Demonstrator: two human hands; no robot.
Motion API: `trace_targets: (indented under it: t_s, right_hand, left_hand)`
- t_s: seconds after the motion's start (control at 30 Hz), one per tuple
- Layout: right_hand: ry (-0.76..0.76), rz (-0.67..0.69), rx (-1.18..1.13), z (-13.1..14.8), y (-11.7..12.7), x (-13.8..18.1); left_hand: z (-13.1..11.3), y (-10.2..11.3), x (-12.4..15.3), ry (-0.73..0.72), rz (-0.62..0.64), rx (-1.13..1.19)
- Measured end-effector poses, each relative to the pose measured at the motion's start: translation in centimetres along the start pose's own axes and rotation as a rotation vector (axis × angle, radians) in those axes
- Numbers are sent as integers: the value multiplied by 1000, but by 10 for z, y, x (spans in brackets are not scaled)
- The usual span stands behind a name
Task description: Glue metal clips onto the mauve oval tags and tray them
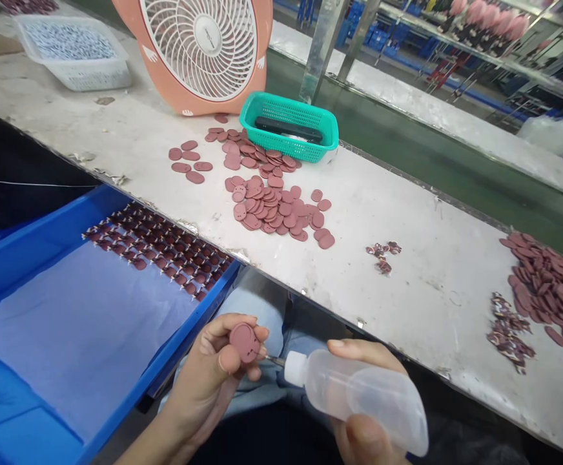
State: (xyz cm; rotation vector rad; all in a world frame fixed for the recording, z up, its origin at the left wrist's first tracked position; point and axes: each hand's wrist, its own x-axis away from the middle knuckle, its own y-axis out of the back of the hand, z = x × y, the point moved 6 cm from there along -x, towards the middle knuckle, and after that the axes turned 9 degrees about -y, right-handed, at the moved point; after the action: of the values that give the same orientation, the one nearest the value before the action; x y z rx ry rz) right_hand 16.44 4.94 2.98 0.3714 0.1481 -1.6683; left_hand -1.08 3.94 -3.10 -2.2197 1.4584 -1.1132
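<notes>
Nearest the wearer, the left hand [208, 374] is closed in a pinch on an oval mauve piece [245, 343], held up at its rim between thumb and fingers. The right hand [363, 439] is closed around a translucent plastic squeeze bottle [359, 400], tilted so that its thin metal tip [276, 360] meets the piece's edge. The work in hand appears to be at this edge contact; contents of the bottle cannot be told. Steady pressure from both hands seems called for here. Beyond the hands, at left, a blue tray [165, 355] lined with a pale sheet [82, 336] carries close rows of similar pieces [155, 248]. Farther on, the counter [431, 290] bears loose mauve pieces [272, 206], a small cluster of patterned scraps [383, 257] and, at right, a larger mauve heap [547, 290]. At the far edge stand a teal basket [288, 106], an orange-and-white fan [257, 64] and a white basket [73, 51].
</notes>
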Motion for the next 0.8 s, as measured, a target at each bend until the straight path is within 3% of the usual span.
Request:
trace_targets:
  t_s: [0.37,0.8]
  right_hand:
    - [25,-25,101,6,-1,-5]
    - [-14,64,-70,-1,-4,-7]
  left_hand:
    - [-1,0,1,-13,-13,-7]
    - [-3,-2,2,6,-37,-28]
